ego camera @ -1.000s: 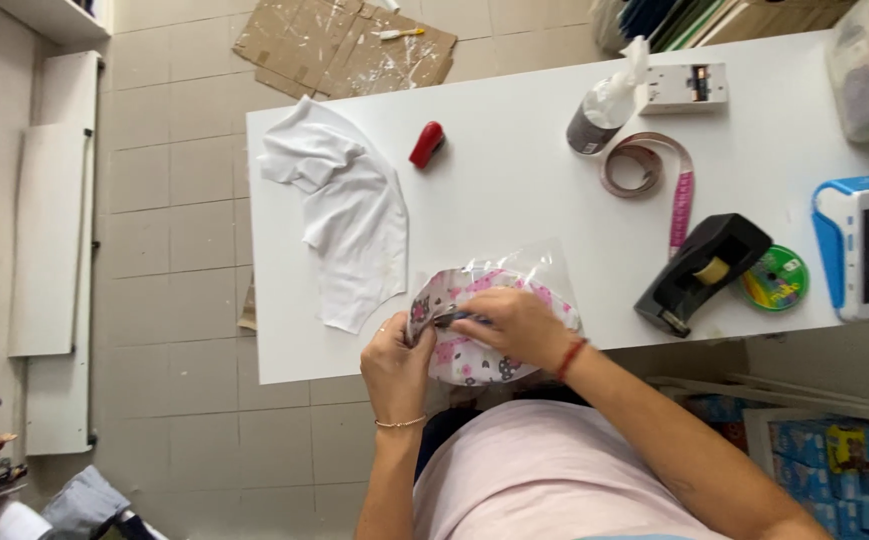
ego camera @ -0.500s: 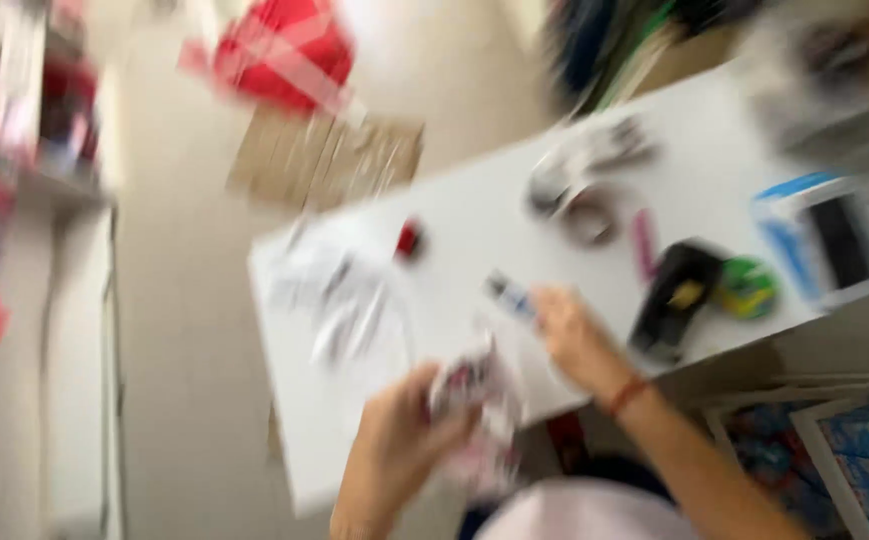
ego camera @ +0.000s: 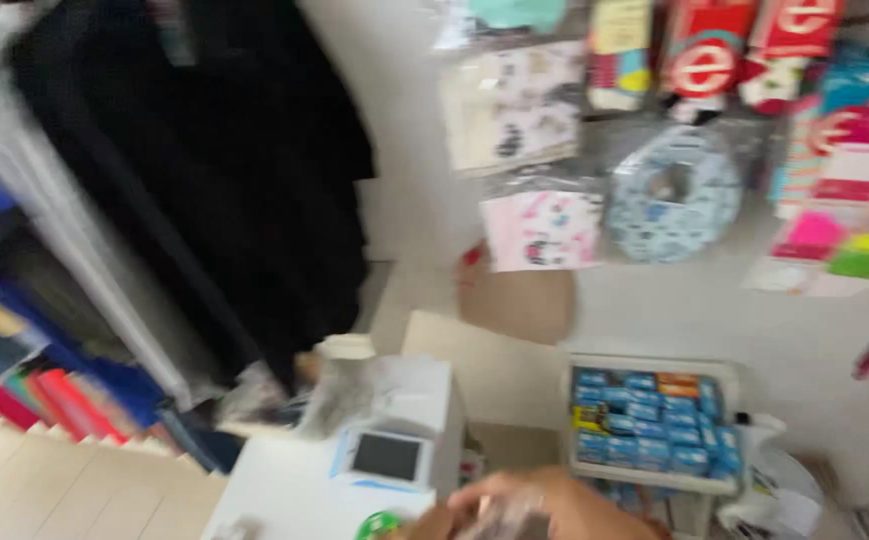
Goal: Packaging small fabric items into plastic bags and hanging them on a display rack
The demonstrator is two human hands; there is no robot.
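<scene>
At bottom edge, hands [ego camera: 544, 510] around clear packet [ego camera: 509, 518]

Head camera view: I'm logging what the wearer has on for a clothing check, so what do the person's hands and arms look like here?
Only a blurred hand shows at the bottom edge, bare, with no glove or sleeve visible. Wrists and arms lie outside the picture, so any jewellery or sleeves cannot be judged.

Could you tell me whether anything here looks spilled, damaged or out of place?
Nothing clearly stands out. The view is heavily blurred; the hands at the bottom edge hold a clear plastic packet, and the tray of blue boxes looks orderly.
</scene>
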